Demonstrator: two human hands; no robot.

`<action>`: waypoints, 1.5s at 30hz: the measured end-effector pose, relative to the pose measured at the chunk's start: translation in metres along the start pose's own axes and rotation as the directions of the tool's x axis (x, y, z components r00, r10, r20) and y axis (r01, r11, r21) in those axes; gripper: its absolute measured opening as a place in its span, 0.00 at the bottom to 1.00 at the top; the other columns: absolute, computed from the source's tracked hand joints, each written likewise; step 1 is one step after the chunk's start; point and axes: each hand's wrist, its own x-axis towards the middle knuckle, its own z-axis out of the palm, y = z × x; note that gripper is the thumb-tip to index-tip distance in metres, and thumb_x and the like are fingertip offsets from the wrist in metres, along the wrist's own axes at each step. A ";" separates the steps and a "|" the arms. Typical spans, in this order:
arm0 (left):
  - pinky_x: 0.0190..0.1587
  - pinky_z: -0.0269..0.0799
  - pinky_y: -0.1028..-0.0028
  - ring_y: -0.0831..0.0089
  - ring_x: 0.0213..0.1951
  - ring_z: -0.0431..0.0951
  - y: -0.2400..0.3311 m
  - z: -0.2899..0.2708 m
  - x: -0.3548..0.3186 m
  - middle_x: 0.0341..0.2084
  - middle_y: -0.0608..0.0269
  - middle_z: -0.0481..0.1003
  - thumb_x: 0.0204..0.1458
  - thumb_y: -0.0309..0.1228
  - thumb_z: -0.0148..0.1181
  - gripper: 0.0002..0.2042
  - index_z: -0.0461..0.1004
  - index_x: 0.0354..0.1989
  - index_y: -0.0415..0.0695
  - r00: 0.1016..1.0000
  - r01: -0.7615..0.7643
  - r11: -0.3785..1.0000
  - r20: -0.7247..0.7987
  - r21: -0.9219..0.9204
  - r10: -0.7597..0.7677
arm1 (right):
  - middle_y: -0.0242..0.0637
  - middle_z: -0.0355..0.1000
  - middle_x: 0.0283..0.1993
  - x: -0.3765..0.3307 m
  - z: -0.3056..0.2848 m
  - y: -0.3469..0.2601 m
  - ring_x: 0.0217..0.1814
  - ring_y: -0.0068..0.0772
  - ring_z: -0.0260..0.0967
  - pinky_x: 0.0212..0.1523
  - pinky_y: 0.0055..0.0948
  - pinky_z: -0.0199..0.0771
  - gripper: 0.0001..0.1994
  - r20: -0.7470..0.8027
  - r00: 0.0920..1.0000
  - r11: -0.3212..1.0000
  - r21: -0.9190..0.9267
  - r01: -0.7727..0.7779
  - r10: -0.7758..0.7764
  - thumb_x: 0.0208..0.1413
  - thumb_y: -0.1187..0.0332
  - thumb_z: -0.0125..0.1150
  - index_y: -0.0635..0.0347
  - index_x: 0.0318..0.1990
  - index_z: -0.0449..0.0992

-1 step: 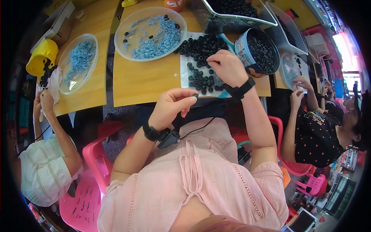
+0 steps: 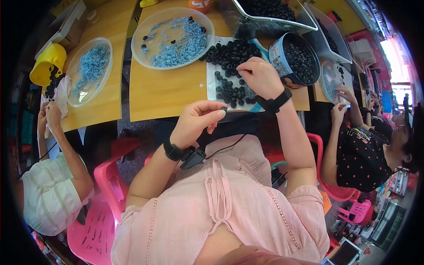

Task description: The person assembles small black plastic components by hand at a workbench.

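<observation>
Between thumb and forefinger, my left hand (image 2: 198, 118) pinches a small black plastic piece (image 2: 224, 109) with a greenish glint, just off the table's front edge. My right hand (image 2: 260, 76) is closed in a pinch over the white sheet (image 2: 212, 88); whatever its fingertips hold, if anything, is too small to make out. Around those fingertips lie small round black plastic pieces: a dense heap (image 2: 232, 51) behind and a looser group (image 2: 230, 93) in front. A few pale blue clear bits (image 2: 249, 93) show on the sheet beside my right wrist.
A clear round lid (image 2: 137, 37) with blue bits and several black pieces lies left. A round tin (image 2: 277, 55) of black pieces stands right, a clear bin (image 2: 304, 25) behind. People work on both sides; the left one is near a yellow bucket (image 2: 42, 62) and another lid (image 2: 110, 57).
</observation>
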 end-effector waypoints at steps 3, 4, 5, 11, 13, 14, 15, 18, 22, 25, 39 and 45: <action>0.24 0.66 0.84 0.84 0.23 0.70 0.001 0.000 0.001 0.29 0.67 0.77 0.58 0.25 0.62 0.11 0.77 0.48 0.35 1.000 -0.005 1.000 -0.013 -0.001 0.005 | 0.40 0.76 0.36 0.001 0.001 0.003 0.43 0.44 0.74 0.45 0.37 0.74 0.08 0.013 0.999 0.999 0.016 0.042 -0.042 0.53 0.72 0.59 0.57 0.38 0.83; 0.24 0.66 0.84 0.84 0.23 0.70 0.001 -0.001 0.000 0.29 0.67 0.77 0.58 0.25 0.62 0.12 0.77 0.48 0.35 1.000 -0.003 1.000 -0.010 -0.004 0.003 | 0.40 0.76 0.37 0.001 0.001 0.002 0.43 0.44 0.74 0.45 0.37 0.74 0.09 0.022 0.998 0.998 0.019 0.054 -0.055 0.53 0.73 0.59 0.56 0.39 0.84; 0.24 0.66 0.84 0.84 0.23 0.70 0.002 -0.001 0.000 0.29 0.67 0.77 0.58 0.25 0.62 0.12 0.77 0.48 0.35 1.000 -0.005 1.000 -0.010 -0.007 0.005 | 0.40 0.76 0.37 0.001 0.001 0.002 0.43 0.44 0.74 0.45 0.37 0.74 0.09 0.025 0.998 0.998 0.017 0.056 -0.057 0.53 0.73 0.59 0.56 0.39 0.84; 0.24 0.66 0.84 0.85 0.23 0.70 0.001 -0.002 0.001 0.28 0.68 0.76 0.58 0.25 0.62 0.12 0.77 0.49 0.35 1.000 -0.025 1.000 -0.001 0.001 0.025 | 0.37 0.74 0.38 0.002 0.001 -0.008 0.44 0.43 0.74 0.45 0.37 0.74 0.09 0.049 0.999 0.998 -0.067 -0.002 0.005 0.52 0.71 0.61 0.54 0.40 0.83; 0.25 0.66 0.84 0.86 0.23 0.70 0.002 -0.002 0.001 0.27 0.69 0.76 0.58 0.26 0.62 0.12 0.77 0.49 0.36 1.000 -0.031 0.999 -0.004 0.021 0.031 | 0.37 0.74 0.38 0.004 0.002 -0.007 0.44 0.43 0.74 0.45 0.37 0.74 0.08 0.044 0.999 0.991 -0.134 0.019 -0.013 0.53 0.69 0.61 0.54 0.40 0.83; 0.25 0.66 0.84 0.86 0.23 0.70 0.002 -0.003 0.001 0.27 0.69 0.76 0.58 0.26 0.62 0.12 0.77 0.49 0.36 0.999 -0.032 0.999 -0.004 0.020 0.033 | 0.37 0.74 0.38 0.005 0.002 -0.007 0.44 0.43 0.74 0.45 0.37 0.74 0.08 0.044 0.999 0.991 -0.134 0.020 -0.014 0.53 0.69 0.61 0.54 0.40 0.83; 0.25 0.66 0.85 0.86 0.23 0.70 0.003 -0.003 0.001 0.27 0.69 0.75 0.58 0.26 0.62 0.12 0.77 0.49 0.36 0.999 -0.037 0.999 -0.003 0.014 0.037 | 0.38 0.74 0.38 0.005 0.001 -0.008 0.44 0.44 0.73 0.45 0.37 0.74 0.08 0.063 0.998 0.990 -0.141 0.001 0.008 0.53 0.68 0.61 0.55 0.40 0.82; 0.26 0.66 0.85 0.86 0.24 0.70 0.005 -0.004 0.000 0.27 0.70 0.75 0.58 0.26 0.62 0.12 0.77 0.49 0.37 0.998 -0.065 0.996 -0.023 0.054 0.067 | 0.39 0.75 0.38 0.001 0.001 -0.007 0.43 0.43 0.74 0.44 0.37 0.75 0.08 0.023 1.000 0.990 -0.138 0.007 -0.003 0.54 0.68 0.60 0.56 0.40 0.81; 0.25 0.65 0.86 0.88 0.23 0.69 0.004 -0.004 0.000 0.29 0.72 0.75 0.56 0.29 0.64 0.12 0.79 0.48 0.41 0.986 -0.125 0.983 -0.095 0.135 0.138 | 0.37 0.78 0.35 -0.012 -0.013 -0.026 0.33 0.30 0.76 0.36 0.27 0.75 0.08 0.064 0.987 0.931 0.327 -0.163 0.151 0.55 0.71 0.62 0.60 0.41 0.80; 0.25 0.65 0.86 0.88 0.24 0.69 0.005 -0.005 -0.001 0.31 0.72 0.74 0.56 0.28 0.65 0.12 0.79 0.48 0.40 0.974 -0.178 0.967 -0.105 0.181 0.199 | 0.31 0.77 0.34 -0.029 -0.026 -0.049 0.31 0.17 0.72 0.32 0.18 0.72 0.07 0.286 0.936 0.617 0.704 -0.351 0.207 0.56 0.73 0.64 0.64 0.41 0.79; 0.30 0.70 0.83 0.83 0.30 0.75 0.017 0.013 -0.013 0.35 0.63 0.76 0.54 0.23 0.65 0.12 0.79 0.46 0.37 0.875 -0.385 0.710 -0.012 0.590 0.485 | 0.31 0.76 0.36 -0.065 -0.014 -0.080 0.34 0.17 0.72 0.34 0.16 0.72 0.08 0.178 0.973 0.520 0.823 -0.229 0.147 0.56 0.76 0.65 0.66 0.42 0.80; 0.34 0.73 0.78 0.73 0.32 0.77 0.017 0.013 -0.012 0.36 0.57 0.77 0.51 0.21 0.66 0.12 0.78 0.45 0.38 0.766 -0.483 0.486 0.083 0.728 0.637 | 0.38 0.77 0.36 -0.071 -0.002 -0.083 0.34 0.24 0.74 0.35 0.20 0.73 0.07 -0.115 0.992 0.747 0.663 0.040 0.048 0.51 0.79 0.67 0.66 0.39 0.81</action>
